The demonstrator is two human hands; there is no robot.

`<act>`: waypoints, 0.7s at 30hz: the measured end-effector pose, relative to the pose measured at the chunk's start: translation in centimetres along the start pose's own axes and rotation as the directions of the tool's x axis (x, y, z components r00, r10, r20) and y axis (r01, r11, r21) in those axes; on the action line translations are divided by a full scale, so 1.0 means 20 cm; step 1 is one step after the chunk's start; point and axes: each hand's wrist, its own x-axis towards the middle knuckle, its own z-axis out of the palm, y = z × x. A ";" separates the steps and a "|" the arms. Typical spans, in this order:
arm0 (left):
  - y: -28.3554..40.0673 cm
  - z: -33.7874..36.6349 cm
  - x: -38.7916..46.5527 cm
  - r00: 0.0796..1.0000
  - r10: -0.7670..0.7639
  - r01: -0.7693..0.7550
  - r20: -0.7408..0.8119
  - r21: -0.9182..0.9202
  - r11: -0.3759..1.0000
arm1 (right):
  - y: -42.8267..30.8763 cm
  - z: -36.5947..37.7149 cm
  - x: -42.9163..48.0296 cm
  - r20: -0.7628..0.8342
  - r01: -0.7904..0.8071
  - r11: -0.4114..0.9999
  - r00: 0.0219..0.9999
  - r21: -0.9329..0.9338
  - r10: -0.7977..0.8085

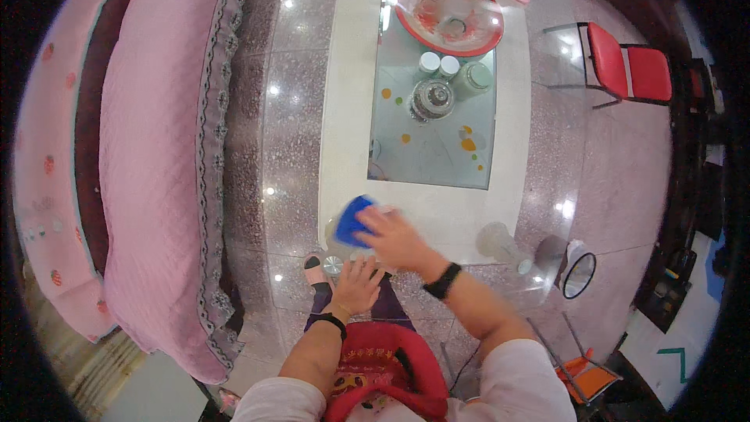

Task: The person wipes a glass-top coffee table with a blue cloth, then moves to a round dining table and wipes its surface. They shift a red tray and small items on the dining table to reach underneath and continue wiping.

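Observation:
In the head view my right hand (398, 240) is on a blue cloth (354, 224), its fingers bent over the cloth's right side and slightly blurred. The cloth is over the near left corner of a glass-topped coffee table (428, 217), which has a white border and a grey middle panel. My left hand (356, 286) is spread flat at the table's near edge, just below the cloth, with nothing in it. Whether its palm presses on the glass, I cannot tell. A round metal disc (333, 265) shows left of these fingers.
On the table stand a lidded glass jar (432, 98), a pale green canister (473, 80), two white-lidded jars (429, 62) and a red-rimmed tray (404, 20) with glassware. A pink-covered sofa (158, 158) runs along the left. A red chair (606, 58) and a waste bin (579, 274) are at right.

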 end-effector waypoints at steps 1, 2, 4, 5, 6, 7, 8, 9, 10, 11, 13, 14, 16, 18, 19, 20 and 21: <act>0.00 0.00 0.00 1.000 -0.008 0.008 0.016 -0.006 1.000 | 0.11 -0.06 -0.09 -0.031 -0.084 0.994 0.996 -0.064 0.082; 0.00 -0.01 0.01 1.000 0.001 -0.002 -0.014 -0.032 1.000 | 0.23 -0.14 -0.22 -0.044 -0.231 0.952 0.973 -0.200 0.227; 0.00 -0.03 0.01 1.000 0.001 -0.003 -0.029 -0.080 0.997 | 0.47 -0.33 -0.44 -0.299 -0.602 0.760 0.792 -0.244 0.531; -0.01 -0.04 0.02 0.997 0.020 -0.026 -0.081 -0.077 0.997 | 0.58 -0.42 -0.53 -0.442 -0.708 0.630 0.699 -0.319 0.562; -0.01 -0.04 0.03 0.993 0.032 -0.041 -0.117 -0.073 0.997 | 0.69 -0.52 -0.58 -0.508 -0.831 0.482 0.552 -0.277 0.661; -0.01 -0.05 0.03 0.984 0.049 -0.061 -0.170 -0.065 0.996 | 0.80 -0.57 -0.56 -0.583 -0.922 0.333 0.383 -0.196 0.716; -0.01 -0.05 0.03 0.989 0.044 -0.053 -0.141 -0.063 0.997 | 0.88 -0.60 -0.50 -0.620 -0.944 0.264 0.328 -0.197 0.713; -0.01 -0.05 0.03 0.991 0.046 -0.054 -0.127 -0.060 0.997 | 0.93 -0.60 -0.40 -0.612 -0.956 0.134 0.272 -0.263 0.743; -0.01 -0.05 0.03 0.991 0.050 -0.058 -0.125 -0.058 0.997 | 0.96 -0.57 -0.24 -0.632 -0.948 0.217 0.317 -0.232 0.707; -0.01 -0.04 0.02 0.994 0.040 -0.047 -0.105 -0.063 0.997 | 0.94 -0.49 -0.05 -0.645 -0.895 0.420 0.409 -0.148 0.645; -0.01 -0.02 0.01 0.997 0.024 -0.029 -0.074 -0.069 0.997 | 0.79 -0.29 0.37 -0.619 -0.677 0.629 0.692 -0.381 0.370; -0.01 -0.01 0.00 0.995 0.031 -0.037 -0.094 -0.058 0.998 | 0.64 -0.17 0.53 -0.570 -0.552 0.748 0.770 -0.369 0.286; -0.01 0.03 -0.01 0.997 0.023 -0.027 -0.080 -0.053 0.998 | 0.29 0.04 0.74 -0.391 -0.368 0.889 0.887 -0.273 0.248; -0.03 0.07 -0.01 1.000 0.008 -0.005 0.017 -0.173 0.985 | -0.08 0.21 0.78 -0.246 -0.168 0.977 0.960 -0.130 0.132; -0.03 0.08 -0.01 0.994 0.004 0.029 0.112 -0.293 0.956 | -0.23 0.26 0.72 -0.128 -0.068 0.997 0.990 -0.026 0.064; -0.03 0.10 -0.01 0.975 -0.008 0.094 0.221 -0.381 0.920 | -0.36 0.31 0.68 -0.022 0.035 0.999 0.999 -0.027 -0.035; -0.03 0.10 -0.01 0.986 -0.027 0.097 0.167 -0.428 0.898 | -0.44 0.32 0.60 -0.082 0.105 0.994 0.991 0.014 -0.104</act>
